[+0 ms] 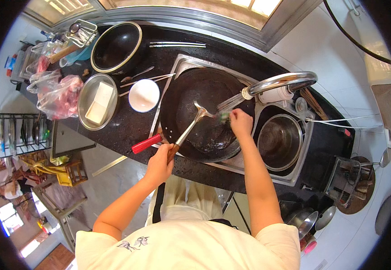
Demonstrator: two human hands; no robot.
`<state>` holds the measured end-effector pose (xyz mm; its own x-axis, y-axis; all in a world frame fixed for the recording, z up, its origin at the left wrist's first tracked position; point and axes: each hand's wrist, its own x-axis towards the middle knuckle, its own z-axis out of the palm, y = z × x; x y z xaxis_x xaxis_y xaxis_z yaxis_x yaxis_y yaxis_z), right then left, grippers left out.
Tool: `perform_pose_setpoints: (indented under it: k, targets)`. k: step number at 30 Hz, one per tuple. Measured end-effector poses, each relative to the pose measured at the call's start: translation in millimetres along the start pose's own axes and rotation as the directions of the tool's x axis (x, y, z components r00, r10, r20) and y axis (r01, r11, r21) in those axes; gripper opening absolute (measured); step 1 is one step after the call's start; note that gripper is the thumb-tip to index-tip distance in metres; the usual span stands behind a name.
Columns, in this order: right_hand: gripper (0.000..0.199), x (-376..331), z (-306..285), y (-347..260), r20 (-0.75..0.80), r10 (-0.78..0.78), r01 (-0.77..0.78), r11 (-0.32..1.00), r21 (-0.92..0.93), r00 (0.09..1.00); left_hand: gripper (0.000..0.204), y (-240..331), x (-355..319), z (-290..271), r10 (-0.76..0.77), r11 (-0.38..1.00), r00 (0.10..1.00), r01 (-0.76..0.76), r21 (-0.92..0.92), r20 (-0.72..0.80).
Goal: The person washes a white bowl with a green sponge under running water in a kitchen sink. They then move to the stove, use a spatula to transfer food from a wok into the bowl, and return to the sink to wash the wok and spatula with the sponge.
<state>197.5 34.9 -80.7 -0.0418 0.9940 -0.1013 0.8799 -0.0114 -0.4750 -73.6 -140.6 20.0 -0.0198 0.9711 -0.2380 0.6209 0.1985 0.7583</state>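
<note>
In my left hand, closed round its wooden handle, is a metal wok spatula. Its head points away from me over a large dark wok in the sink. My right hand is closed on a small, blurred greenish pad just right of the spatula's head. Water streams from the curved chrome faucet into the wok near my right fingers. The wok's red handle sticks out over the counter edge, left of the spatula.
A metal pot sits in the right basin. Left of the wok stand a white bowl, chopsticks, a steel basin holding a pale block, a dark bowl and plastic bags of meat. A wire rack is far right.
</note>
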Motion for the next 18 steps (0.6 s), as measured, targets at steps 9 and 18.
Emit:
perform_pose_setpoints:
  k: [9, 18]
  targets:
    - [0.02, -19, -19, -31, -0.131, -0.229, 0.259, 0.916, 0.305, 0.964, 0.042, 18, 11, 18, 0.129, 0.992, 0.981, -0.126, -0.029, 0.146]
    - [0.038, 29, 12, 7, 0.08, 0.07, -0.081, 0.985, 0.15, 0.994, 0.048, 7, 11, 29, 0.154, 0.988, 0.966, -0.145, -0.058, 0.207]
